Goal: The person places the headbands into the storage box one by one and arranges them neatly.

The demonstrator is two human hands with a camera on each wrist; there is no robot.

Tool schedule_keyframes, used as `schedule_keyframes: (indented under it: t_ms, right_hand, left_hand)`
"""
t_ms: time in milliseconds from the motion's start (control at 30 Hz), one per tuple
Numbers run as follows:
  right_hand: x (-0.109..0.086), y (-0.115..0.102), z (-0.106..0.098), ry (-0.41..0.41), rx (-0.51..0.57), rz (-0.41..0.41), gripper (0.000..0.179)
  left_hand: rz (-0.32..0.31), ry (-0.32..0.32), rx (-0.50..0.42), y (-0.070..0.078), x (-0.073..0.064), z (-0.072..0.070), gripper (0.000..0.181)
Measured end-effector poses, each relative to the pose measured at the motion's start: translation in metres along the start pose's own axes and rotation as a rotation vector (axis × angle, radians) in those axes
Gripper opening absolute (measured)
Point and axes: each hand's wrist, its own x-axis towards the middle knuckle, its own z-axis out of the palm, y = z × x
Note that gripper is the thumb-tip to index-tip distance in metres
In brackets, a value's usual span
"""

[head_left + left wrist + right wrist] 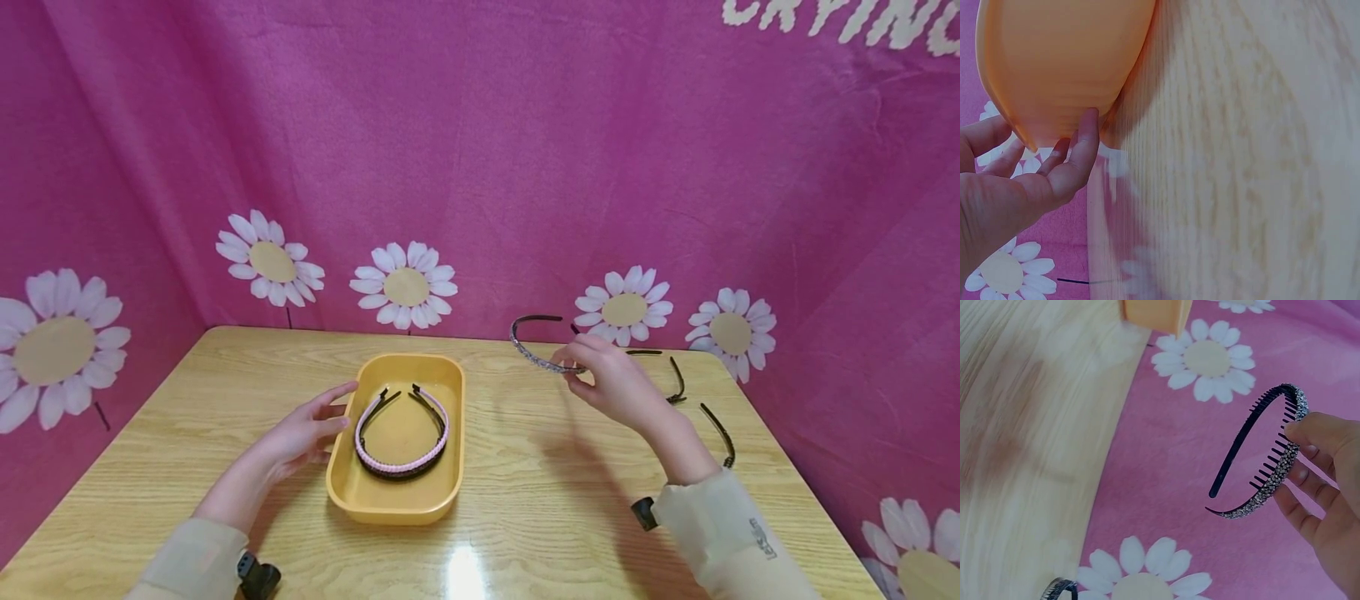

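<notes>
My right hand (611, 379) pinches a black toothed headband (1280, 472) covered in silvery glitter, between thumb and fingers. It is held up over the back right of the table, its ends pointing away from the hand. My left hand (303, 433) is at the left side of a yellow tray (408, 358), fingers extended along the outer wall and rim. Inside the tray lie a pink braided headband (397, 467) and a dark headband (401, 477), mostly overlapped by the pink one.
More dark headbands lie at the table's right side, one (681, 379) behind my right wrist and another (725, 435) partly hidden by the sleeve. A pink curtain (480, 167) with white daisies hangs around the wooden table (525, 517).
</notes>
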Motion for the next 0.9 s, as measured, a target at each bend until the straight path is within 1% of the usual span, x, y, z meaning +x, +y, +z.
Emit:
schedule_keyframes:
  t_ms: [433,700,900]
  right_hand:
    - [0.007,-0.023,-0.007,0.051,-0.013,-0.084,0.026]
    - [0.011,-0.033,-0.005,0.097,0.016,-0.16,0.026]
    - [0.014,-0.042,-0.004,0.105,0.036,-0.207,0.025]
  left_hand:
    - [-0.004,0.004,0.006,0.002,-0.001,0.002,0.059]
    - [0.002,-0.006,0.005,0.001,-0.001,0.001,0.06]
    - [0.002,-0.006,0.004,0.001,-0.001,0.001,0.06]
